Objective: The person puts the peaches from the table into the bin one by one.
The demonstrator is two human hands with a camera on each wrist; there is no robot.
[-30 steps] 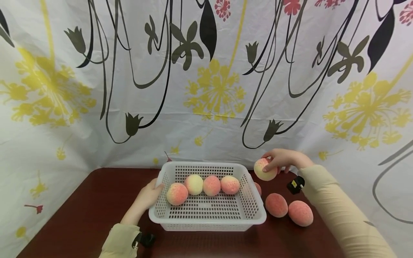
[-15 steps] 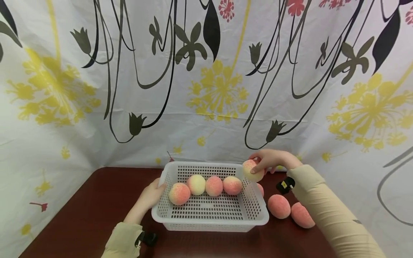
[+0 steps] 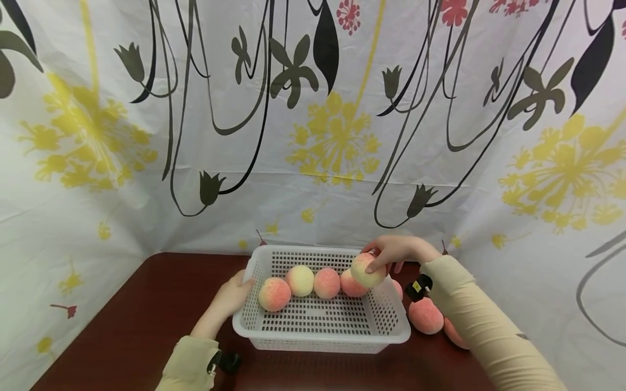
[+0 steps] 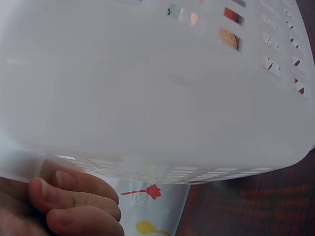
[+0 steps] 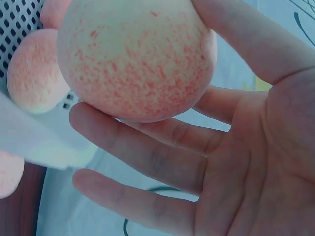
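A white perforated plastic basket (image 3: 323, 339) stands on the dark table, with several pink and yellow peaches inside, among them a yellowish one (image 3: 300, 281) near its back. My left hand (image 3: 233, 293) grips the basket's left rim; in the left wrist view its curled fingers (image 4: 83, 201) show under the white wall. Over the basket's back right corner my right hand (image 3: 398, 251) holds a pale yellow peach with red speckles (image 3: 368, 270), pinched between thumb and fingers. The right wrist view shows this peach (image 5: 138, 64) up close, its top cut off by the frame.
Right of the basket lie more pink peaches, one (image 3: 426, 316) beside the wall, another (image 3: 454, 332) partly behind the right sleeve, and a third (image 3: 398, 289) behind the basket's side. A flower-printed white curtain (image 3: 313, 217) hangs along the table's back edge.
My right hand has carried the speckled peach leftward from beyond the basket's right side to over its inside. The left hand keeps its grip on the rim.
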